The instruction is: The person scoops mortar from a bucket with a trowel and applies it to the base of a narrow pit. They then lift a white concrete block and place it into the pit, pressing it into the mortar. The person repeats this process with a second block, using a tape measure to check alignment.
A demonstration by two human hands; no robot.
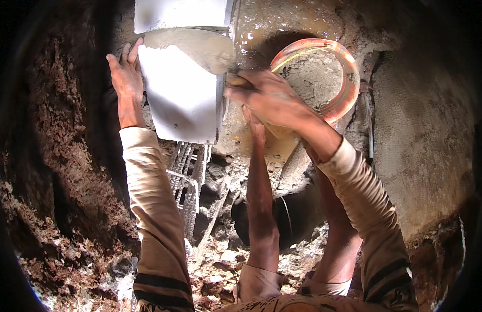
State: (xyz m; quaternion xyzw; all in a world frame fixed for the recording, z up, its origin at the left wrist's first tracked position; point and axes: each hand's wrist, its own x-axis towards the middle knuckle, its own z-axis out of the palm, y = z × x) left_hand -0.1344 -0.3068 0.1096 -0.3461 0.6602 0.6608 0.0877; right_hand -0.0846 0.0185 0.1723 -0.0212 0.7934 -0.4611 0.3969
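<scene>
A white block (181, 99) with a smooth face lies in front of me, and a second white block (181, 13) sits beyond it. My left hand (127, 73) is open, its fingers stretched along the left edge of the nearer block. My right hand (272, 99), slightly blurred, is closed round the handle of a trowel (212, 54). The grey, mortar-smeared blade lies across the far end of the nearer block, by the gap between the two. To the right stands an orange-rimmed pan (350, 88) with grey mortar (319, 75) in it.
Below the nearer block, steel rebar (186, 177) sticks out. My bare legs (261, 203) stand over rubble (225, 260) and a dark round opening or object (298, 213). A rough earth wall (59, 156) rises at left; a grey concrete surface (418, 140) is at right. Wet ground (256, 21) shines at the back.
</scene>
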